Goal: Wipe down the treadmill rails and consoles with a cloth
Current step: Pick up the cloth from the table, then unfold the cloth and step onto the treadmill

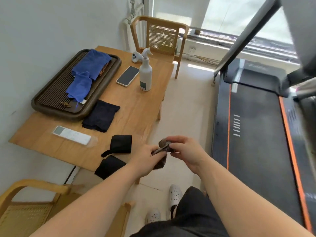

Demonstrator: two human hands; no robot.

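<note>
- The left hand (145, 156) and right hand (184, 151) meet in front of the person, over the floor just off the near right corner of the bench (136, 103).
- Both hands grip one small dark grey-brown cloth (161, 163). The left hand's fingers curl round its lower part, with a tail hanging below. The right hand pinches the bunched top between thumb and fingers.
- The cloth touches neither the bench nor the treadmill (253, 127), which stands to the right with its black belt and orange side stripes.
- A grey rail (244, 38) slants up at the far right. The blurred dark mass beside it may be the console, though the view is too smeared to tell.
- On the bench:
  - a white spray bottle (145, 74) stands upright, with a phone (127, 76) lying just left of it
  - a dark tray (51, 106) at the far left holds a blue towel (87, 72)
  - a folded navy cloth (100, 116) touches the tray's near edge
  - a white remote (71, 135) lies nearer
  - two black wraps (121, 143) lie at the near edge, one overhanging it
- A cane-backed chair (160, 38) stands at the far end of the bench.
</note>
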